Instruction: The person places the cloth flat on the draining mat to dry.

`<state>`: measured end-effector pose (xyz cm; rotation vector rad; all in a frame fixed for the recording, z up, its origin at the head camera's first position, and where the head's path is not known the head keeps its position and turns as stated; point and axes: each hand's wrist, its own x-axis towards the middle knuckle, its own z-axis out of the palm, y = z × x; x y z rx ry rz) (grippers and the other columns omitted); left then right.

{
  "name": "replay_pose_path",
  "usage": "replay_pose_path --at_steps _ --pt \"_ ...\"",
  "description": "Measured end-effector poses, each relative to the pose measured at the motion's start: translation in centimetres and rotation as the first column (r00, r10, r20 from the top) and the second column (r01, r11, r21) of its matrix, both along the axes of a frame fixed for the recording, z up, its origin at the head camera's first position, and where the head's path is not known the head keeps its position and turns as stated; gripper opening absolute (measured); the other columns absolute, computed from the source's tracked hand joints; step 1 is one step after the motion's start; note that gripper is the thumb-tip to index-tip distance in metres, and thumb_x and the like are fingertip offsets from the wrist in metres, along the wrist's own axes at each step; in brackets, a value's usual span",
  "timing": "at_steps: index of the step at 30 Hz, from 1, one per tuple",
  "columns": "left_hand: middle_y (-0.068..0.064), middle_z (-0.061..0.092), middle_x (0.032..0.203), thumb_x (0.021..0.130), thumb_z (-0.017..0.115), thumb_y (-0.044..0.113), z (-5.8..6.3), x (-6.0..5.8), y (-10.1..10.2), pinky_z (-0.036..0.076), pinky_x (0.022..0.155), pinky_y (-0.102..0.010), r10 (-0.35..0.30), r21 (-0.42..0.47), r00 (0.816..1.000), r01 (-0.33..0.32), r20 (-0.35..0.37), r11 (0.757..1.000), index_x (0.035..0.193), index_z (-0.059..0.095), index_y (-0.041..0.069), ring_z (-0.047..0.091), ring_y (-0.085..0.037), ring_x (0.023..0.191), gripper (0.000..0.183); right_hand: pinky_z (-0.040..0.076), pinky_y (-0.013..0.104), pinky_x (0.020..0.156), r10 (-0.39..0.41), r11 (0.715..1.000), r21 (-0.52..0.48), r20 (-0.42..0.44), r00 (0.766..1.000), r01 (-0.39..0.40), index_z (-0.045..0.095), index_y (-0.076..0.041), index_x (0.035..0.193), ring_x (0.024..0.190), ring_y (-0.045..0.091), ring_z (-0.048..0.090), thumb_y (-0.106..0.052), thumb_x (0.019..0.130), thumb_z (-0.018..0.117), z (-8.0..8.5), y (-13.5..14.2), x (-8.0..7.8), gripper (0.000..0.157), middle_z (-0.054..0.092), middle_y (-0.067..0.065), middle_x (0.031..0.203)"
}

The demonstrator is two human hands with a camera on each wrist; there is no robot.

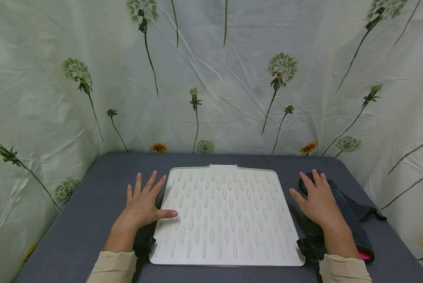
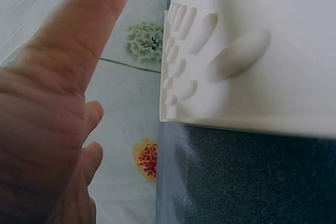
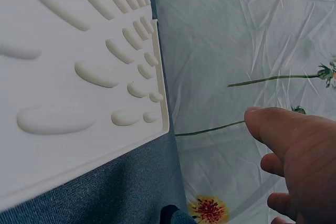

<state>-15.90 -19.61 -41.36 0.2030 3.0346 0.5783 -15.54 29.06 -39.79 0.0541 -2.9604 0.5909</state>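
Nearest us are two beige cuffs w/ black wrist gear just past them, one per arm. Next is the white mat, lying on the table btwn the hands, approx. centred; its rows of ovals run front to back & a wide tab sits at its far edge. It looks wider side to side, but given the slant we can't be sure of the long axis. The L hand is nearer: fingers straight & spread, holding nothing, thumb overlapping the mat's L edge in the head view, so the mat lies to its R. We can't tell if they touch. For the R hand, also spread & holding nothing, the mat's to the L, w/ a strip of table showing btwn. Dark cloth lies below that hand, contact unclear. Farthest, we see a flowered sheet.
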Motion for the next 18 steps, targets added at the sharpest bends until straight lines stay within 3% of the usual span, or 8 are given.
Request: replay_pose_path --at_steps 8,18 --pt "-0.018 0.013 0.171 0.062 0.085 0.071 -0.3 0.0 0.1 -0.001 0.114 -0.079 -0.007 -0.005 0.999 0.007 0.039 1.0 0.163 0.028 0.019 -0.006 -0.056 0.154 0.127 0.008 0.077 0.116 -0.015 1.0 0.026 0.052 0.999 0.014 0.032 0.007 0.154 0.15 0.062 0.003 -0.037 0.101 0.062 0.0 0.4 -0.1 0.075 0.01 0.043 0.16" --pt "-0.021 0.011 0.171 0.055 0.091 0.067 -0.4 0.1 0.2 -0.004 0.111 -0.082 0.012 -0.012 0.983 -0.01 0.184 1.0 0.162 0.03 0.023 -0.005 -0.062 0.151 0.131 0.005 0.079 0.113 -0.069 0.997 0.026 0.149 0.986 0.066 0.029 0.003 0.155 0.147 0.065 0.002 -0.045 0.102 0.059 0.7 1.7 0.3 0.078 0.007 0.042 0.16"
